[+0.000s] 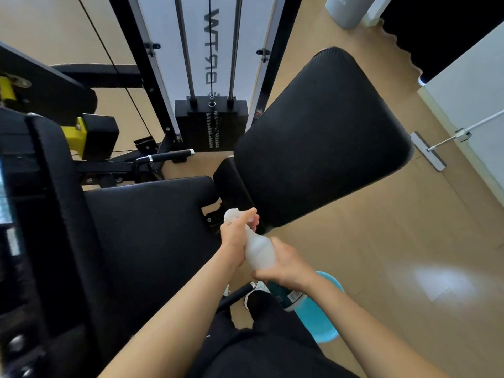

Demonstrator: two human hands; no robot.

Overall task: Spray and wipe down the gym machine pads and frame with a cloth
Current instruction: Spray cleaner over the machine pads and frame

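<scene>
**A:** In the head view, where is the spray bottle (258, 251)?

**B:** Just below the middle of the frame. It is white and translucent, tilted with its nozzle toward the upper left. Both hands are on it.

**A:** How does each grip sit?

**B:** The left hand (236, 236) has its grip closed around the neck, with fingers curled over the trigger head. The right hand (285, 266) wraps the bottle's lower body, so that grip is closed on it too.

**A:** And the cloth?

**B:** A blue cloth (324, 309) shows under the right wrist, lower right of centre. I cannot tell whether the right hand also holds it.

**A:** What about the machine?

**B:** A large black pad (321, 137) fills the centre right, tilted, with its lower edge near the nozzle. A black seat pad (152, 236) lies left of the hands. The weight stack (211, 124) stands at upper centre under two steel rods, beside the black frame (137, 64).

**A:** Anything else?

**B:** A flat mop (428, 154) rests on the wooden floor (395, 241) near the right edge, well apart from the hands.
</scene>
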